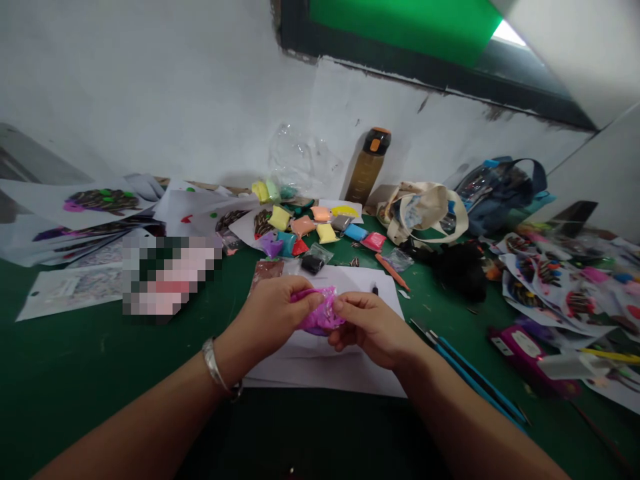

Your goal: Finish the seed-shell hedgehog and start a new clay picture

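Above a stack of white paper (330, 368), my left hand (274, 313) pinches a shiny bright-purple packet of modelling clay (321, 312) from its left side. The thumb and fingertips of my right hand (373, 323) grip the packet's right edge. Its plastic wrapper looks crumpled; whether it is torn is too small to tell. Just beyond the hands lie a black clay packet (313, 262) and a brown packet (267, 269). Further back are several coloured packets, among them a yellow one (327, 233), a blue one (356, 232) and a red one (373, 241).
An amber bottle (367, 170) stands by the wall, with a cream cloth bag (400, 223) beside it. Blue tweezers (475, 373) and a magenta box (530, 357) lie right. Decorated paper sheets (100, 200) are piled left. An orange stick (393, 272) lies behind the paper.
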A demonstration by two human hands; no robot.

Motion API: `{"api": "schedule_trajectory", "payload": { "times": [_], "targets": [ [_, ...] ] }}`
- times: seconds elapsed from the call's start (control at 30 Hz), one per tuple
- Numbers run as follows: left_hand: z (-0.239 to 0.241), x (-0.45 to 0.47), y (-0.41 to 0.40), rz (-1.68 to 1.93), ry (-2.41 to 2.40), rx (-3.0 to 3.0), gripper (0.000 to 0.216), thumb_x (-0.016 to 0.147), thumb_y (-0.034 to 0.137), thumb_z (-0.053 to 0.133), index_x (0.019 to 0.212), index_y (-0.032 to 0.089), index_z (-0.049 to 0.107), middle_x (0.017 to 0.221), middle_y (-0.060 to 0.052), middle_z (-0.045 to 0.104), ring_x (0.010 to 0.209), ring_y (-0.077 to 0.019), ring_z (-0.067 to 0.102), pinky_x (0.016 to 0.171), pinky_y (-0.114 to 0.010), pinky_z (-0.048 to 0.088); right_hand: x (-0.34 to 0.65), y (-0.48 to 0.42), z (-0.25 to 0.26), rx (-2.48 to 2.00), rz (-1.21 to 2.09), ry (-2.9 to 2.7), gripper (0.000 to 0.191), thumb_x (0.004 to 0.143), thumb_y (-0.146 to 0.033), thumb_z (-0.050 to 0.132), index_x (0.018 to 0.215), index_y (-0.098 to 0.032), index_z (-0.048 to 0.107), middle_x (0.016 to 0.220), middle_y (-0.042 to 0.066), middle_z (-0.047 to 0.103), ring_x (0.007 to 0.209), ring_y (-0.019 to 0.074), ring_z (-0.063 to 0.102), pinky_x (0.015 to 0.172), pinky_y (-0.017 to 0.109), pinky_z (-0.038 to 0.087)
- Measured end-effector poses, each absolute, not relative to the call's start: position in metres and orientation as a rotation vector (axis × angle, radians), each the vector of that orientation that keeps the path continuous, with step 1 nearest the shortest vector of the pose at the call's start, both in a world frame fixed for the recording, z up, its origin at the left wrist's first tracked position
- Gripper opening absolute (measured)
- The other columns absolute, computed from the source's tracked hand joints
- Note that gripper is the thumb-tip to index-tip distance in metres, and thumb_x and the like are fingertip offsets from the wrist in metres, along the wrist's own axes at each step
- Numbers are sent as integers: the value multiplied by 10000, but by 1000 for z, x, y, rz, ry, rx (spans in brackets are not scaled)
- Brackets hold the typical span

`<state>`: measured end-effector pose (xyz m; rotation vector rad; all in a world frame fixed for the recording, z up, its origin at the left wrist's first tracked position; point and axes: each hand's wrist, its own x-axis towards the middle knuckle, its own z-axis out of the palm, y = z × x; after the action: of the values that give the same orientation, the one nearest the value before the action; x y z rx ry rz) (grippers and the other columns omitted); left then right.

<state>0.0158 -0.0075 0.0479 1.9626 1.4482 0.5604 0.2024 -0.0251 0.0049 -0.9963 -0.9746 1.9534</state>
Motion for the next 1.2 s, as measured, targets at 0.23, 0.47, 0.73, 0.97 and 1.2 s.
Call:
{"api": "schedule_trajectory", "payload": {
  "times": [0.23, 0.47, 0.73, 0.97, 1.2],
  "targets": [
    [46, 12, -6, 618, 1430, 2007, 303, 842, 415, 496, 681, 193, 624, 635, 30, 595, 626, -138, 520, 584, -259, 329, 205, -27, 6, -988, 1978, -908, 198, 706, -249, 756, 841, -162, 640, 652, 22, 683, 611, 138, 658, 610, 268, 521],
    [46, 13, -5, 617, 1431, 2006, 298, 837, 397, 510, 653, 187, 614, 616, 35, 578, 608, -132, 504, 568, -255, 321, 203, -27, 6, -986, 1957, -927, 195, 747, -280, 731, 884, -162, 657, 706, 18, 682, 611, 133, 656, 587, 263, 524],
    [47, 14, -6, 613, 1426, 2011, 291, 844, 405, 519, 692, 191, 646, 631, 35, 600, 621, -132, 521, 581, -258, 328, 204, -25, 6, -989, 1957, -937, 176, 721, -251, 739, 826, -143, 648, 624, 32, 688, 571, 128, 648, 582, 244, 508],
    [50, 7, -1, 666, 1486, 1981, 311, 843, 436, 520, 718, 186, 657, 662, 22, 610, 620, -136, 517, 578, -262, 335, 204, -25, 7, -968, 1948, -833, 210, 704, -221, 740, 869, -157, 627, 706, 45, 713, 626, 153, 673, 620, 286, 535],
    [49, 10, -2, 610, 1420, 1944, 311, 823, 412, 517, 653, 180, 636, 581, 32, 553, 569, -125, 481, 544, -246, 332, 202, -24, 4, -1036, 1898, -813, 231, 738, -332, 715, 860, -161, 620, 618, 14, 654, 561, 137, 627, 558, 266, 509]
  ]
}}
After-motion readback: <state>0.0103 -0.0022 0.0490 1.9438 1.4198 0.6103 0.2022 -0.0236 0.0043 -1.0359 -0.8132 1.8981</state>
